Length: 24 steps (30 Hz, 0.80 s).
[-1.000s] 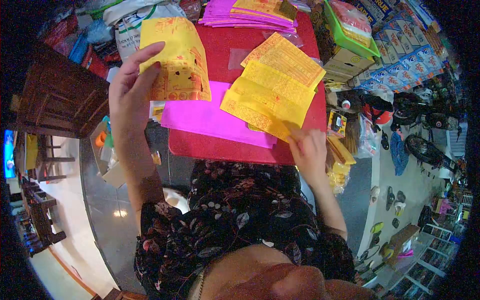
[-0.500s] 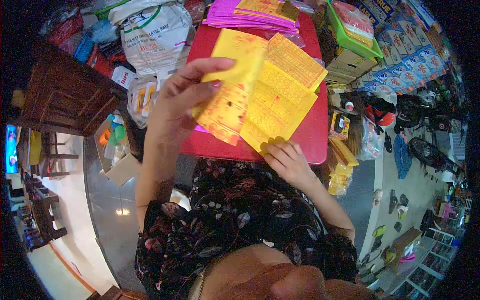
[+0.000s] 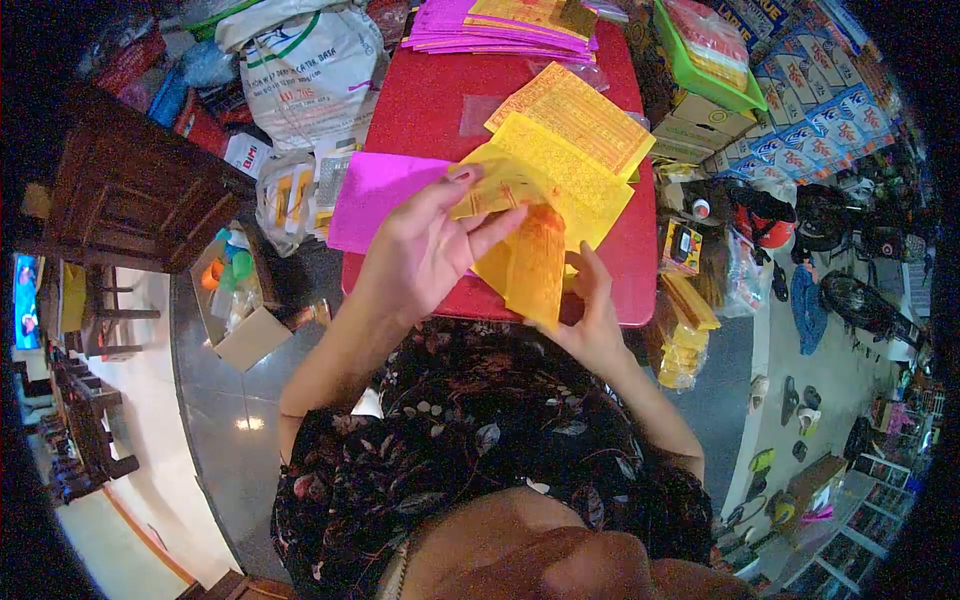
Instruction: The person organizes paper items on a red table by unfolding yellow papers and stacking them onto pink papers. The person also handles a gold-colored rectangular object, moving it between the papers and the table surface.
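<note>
Yellow sheet: curled, at the centre of the frame, over the red tabletop [image 3: 610, 290], between the two hands [image 3: 535, 262].
Left hand [image 3: 425, 245]: thumb and forefinger apart, tips against the sheet's upper part.
Right hand [image 3: 592, 322]: thumb at the sheet's lower edge, forefinger raised; whether its grip is closed cannot be told.
Yellow papers [image 3: 578, 120]: overlapping, just beyond the sheet, some partly covered by it.
Pink paper [image 3: 372, 200]: flat, left of centre, partly behind the left hand.
Stack [image 3: 500, 38]: pink and yellow, top centre of the frame.
</note>
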{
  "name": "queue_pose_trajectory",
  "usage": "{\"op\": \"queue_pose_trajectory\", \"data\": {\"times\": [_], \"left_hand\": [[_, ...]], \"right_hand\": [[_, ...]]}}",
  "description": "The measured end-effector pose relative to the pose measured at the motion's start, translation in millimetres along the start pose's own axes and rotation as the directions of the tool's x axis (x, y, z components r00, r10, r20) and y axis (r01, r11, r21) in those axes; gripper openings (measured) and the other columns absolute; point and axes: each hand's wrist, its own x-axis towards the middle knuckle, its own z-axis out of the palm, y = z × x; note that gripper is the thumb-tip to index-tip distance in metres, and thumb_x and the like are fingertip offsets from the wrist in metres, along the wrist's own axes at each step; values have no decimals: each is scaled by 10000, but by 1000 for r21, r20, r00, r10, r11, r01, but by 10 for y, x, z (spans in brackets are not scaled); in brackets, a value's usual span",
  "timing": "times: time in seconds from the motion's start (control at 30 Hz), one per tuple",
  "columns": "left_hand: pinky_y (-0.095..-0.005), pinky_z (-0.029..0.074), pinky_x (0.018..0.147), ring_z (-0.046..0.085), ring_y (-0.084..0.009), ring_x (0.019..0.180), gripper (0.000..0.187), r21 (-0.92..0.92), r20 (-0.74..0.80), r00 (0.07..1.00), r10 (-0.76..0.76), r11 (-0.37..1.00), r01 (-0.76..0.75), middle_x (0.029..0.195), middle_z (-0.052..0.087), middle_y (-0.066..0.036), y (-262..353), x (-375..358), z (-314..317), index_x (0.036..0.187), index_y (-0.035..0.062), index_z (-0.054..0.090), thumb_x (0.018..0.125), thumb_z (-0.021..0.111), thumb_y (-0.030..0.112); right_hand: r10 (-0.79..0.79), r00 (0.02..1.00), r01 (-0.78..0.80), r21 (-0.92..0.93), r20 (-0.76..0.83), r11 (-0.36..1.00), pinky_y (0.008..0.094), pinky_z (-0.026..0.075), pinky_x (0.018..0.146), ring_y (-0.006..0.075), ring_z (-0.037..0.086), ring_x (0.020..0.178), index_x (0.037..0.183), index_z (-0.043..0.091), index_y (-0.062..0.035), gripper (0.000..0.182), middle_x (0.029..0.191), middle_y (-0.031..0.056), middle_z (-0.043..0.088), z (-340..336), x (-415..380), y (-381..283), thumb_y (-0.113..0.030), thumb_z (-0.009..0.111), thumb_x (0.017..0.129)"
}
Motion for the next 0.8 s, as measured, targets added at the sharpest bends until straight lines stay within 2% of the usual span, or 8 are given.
{"op": "queue_pose_trajectory", "data": {"times": [0.1, 0.17, 0.3, 0.47, 0.5, 0.6, 0.73, 0.8], "left_hand": [[-438, 339, 1113, 450, -348, 1262, 388, -153, -43, 998, -37, 988, 30, 1312, 478, -250, -97, 90, -198, 1244, -92, 453, 934, 459, 142], [-438, 330, 1117, 446, -360, 1263, 386, -170, -15, 1000, -22, 985, 19, 1315, 471, -260, -96, 103, -195, 1240, -94, 453, 935, 460, 143], [-442, 317, 1123, 433, -376, 1271, 381, -163, -33, 998, -48, 986, 42, 1310, 475, -266, -99, 110, -157, 1223, -85, 476, 936, 459, 164], [-479, 321, 1111, 421, -380, 1281, 389, -151, 68, 995, -79, 985, 88, 1323, 466, -263, -49, 122, -249, 1214, -49, 509, 934, 474, 219], [-491, 324, 1106, 417, -385, 1283, 386, -171, 103, 992, -74, 981, 91, 1326, 463, -259, -30, 132, -266, 1208, -33, 521, 934, 478, 236], [-505, 327, 1097, 407, -396, 1288, 393, -125, 106, 993, -54, 990, 67, 1349, 449, -228, 66, 145, -229, 1221, 5, 524, 941, 477, 277], [-502, 332, 1093, 401, -408, 1284, 396, -187, 167, 986, 0, 982, 32, 1359, 447, -196, 43, 243, -434, 1245, 34, 518, 938, 496, 284], [-486, 332, 1087, 403, -388, 1285, 376, -37, -99, 991, 91, 995, -95, 1373, 436, -189, -4, 316, -542, 1271, 61, 506, 926, 530, 210]], "right_hand": [[78, 997, -78, 10, 21, 997, 421, 455, 958, 354, 525, 1172, 1386, 272, 27, 946, 1329, 231, 438, -67, 91, -230, -356, 813, 712], [23, 999, -14, -336, 25, 942, 418, 462, 941, 370, 547, 1135, 1380, 288, 27, 973, 1338, 233, 426, -78, 130, -256, -392, 824, 684], [-22, 999, 37, -321, 50, 946, 423, 463, 929, 393, 574, 1081, 1332, 376, 27, 856, 1263, 236, 500, -98, 201, -304, -389, 800, 716], [235, 967, -224, 111, -96, 968, 335, 496, 865, 224, 627, 992, 1171, 536, 43, 329, 1058, 150, 639, -98, 239, -189, -160, 598, 920], [234, 967, -224, 110, -96, 968, 335, 496, 865, 224, 627, 992, 1171, 536, 43, 329, 1058, 150, 639, -110, 261, -190, -160, 598, 920], [366, 930, -323, 446, -12, 835, 283, 507, 786, 142, 638, 914, 1131, 578, 35, 239, 999, 91, 670, -188, 321, -191, -123, 537, 956], [528, 836, -542, 378, 148, 751, 252, 522, 655, 155, 675, 729, 1076, 605, 38, 261, 913, 108, 684, -387, 413, -20, -177, 572, 931], [505, 844, -535, 362, 184, 763, 259, 536, 602, 169, 677, 668, 1067, 603, 46, 294, 861, 115, 685, -434, 461, -67, -205, 585, 917]]}}
